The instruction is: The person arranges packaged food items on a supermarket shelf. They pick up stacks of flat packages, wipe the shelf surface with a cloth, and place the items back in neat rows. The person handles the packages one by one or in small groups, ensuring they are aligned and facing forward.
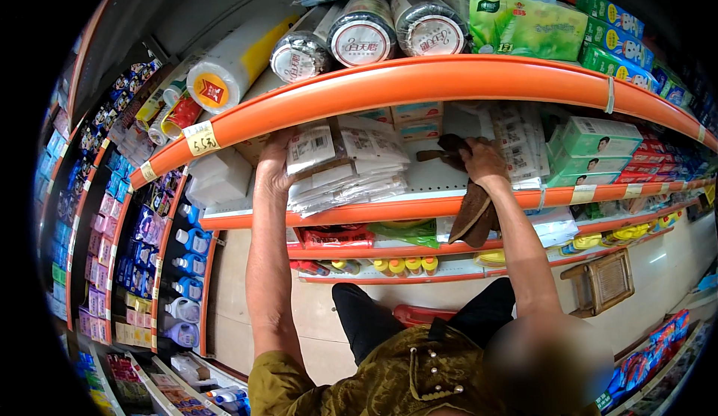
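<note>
My left hand [275, 160] grips the left side of a stack of flat, clear-wrapped packets [351, 169] on the middle shelf; its fingertips are partly hidden by the packets and the shelf edge above. In my right hand [485, 160] a dark brown cloth [476, 210] is bunched up. Part of the cloth lies on the grey perforated shelf [428, 175], and a loose end hangs over the shelf's orange front edge. More white packets [517, 139] stand just right of that hand. Small orange-and-white boxes [419, 121] sit at the back between my hands.
An orange rail [419, 81] curves above my hands, under large wrapped rolls [363, 38] and green tissue packs [527, 26]. Green boxes [598, 138] fill the shelf to the right. Below are yellow bottles [396, 266]. A wooden stool [602, 281] stands on the tiled floor.
</note>
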Motion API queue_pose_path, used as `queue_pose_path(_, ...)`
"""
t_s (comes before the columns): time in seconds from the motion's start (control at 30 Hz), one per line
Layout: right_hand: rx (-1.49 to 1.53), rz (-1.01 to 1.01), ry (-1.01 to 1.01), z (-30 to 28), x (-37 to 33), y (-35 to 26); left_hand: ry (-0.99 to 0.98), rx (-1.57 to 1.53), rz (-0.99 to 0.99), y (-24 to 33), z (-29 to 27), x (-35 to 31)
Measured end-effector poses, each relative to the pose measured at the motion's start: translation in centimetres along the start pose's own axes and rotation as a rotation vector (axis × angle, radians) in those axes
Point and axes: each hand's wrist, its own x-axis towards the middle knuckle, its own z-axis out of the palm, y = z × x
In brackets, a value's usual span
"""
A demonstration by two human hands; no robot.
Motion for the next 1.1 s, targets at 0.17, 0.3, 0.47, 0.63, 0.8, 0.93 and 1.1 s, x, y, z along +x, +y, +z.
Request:
queue_pose_path(0.17,-0.113,0.000,-0.084,0.9,0.9,1.2,0.190,0.322,0.075,-0.8,-1.4,0.2)
queue_pose_path(0.3,-0.098,0.012,-0.082,0.5,0.6,0.7,0.273,0.423,0.028,-0.6,-3.1,0.7)
queue_pose_path(0.47,-0.043,-0.017,-0.002,0.6,0.6,1.2,0.242,0.315,-0.050,-0.7,-3.7,0.9)
queue_pose_path(0.63,-0.202,-0.207,0.477,-0.4,-0.1,-0.6,0.240,0.272,0.035,-1.5,-4.6,1.0)
queue_pose_path(0.8,0.512,-0.239,0.139,-2.8,-1.5,-5.6,0.253,0.313,0.080,-2.1,-4.1,0.7)
queue_pose_path(0.93,0.772,-0.146,-0.237,-1.5,-0.2,-8.0,0.172,0.253,0.053,-2.1,-5.4,1.4)
queue_pose_path(1.1,1.014,-0.004,-0.439,-3.5,0.6,-9.7,0.206,0.262,0.132,-2.9,-6.7,2.0)
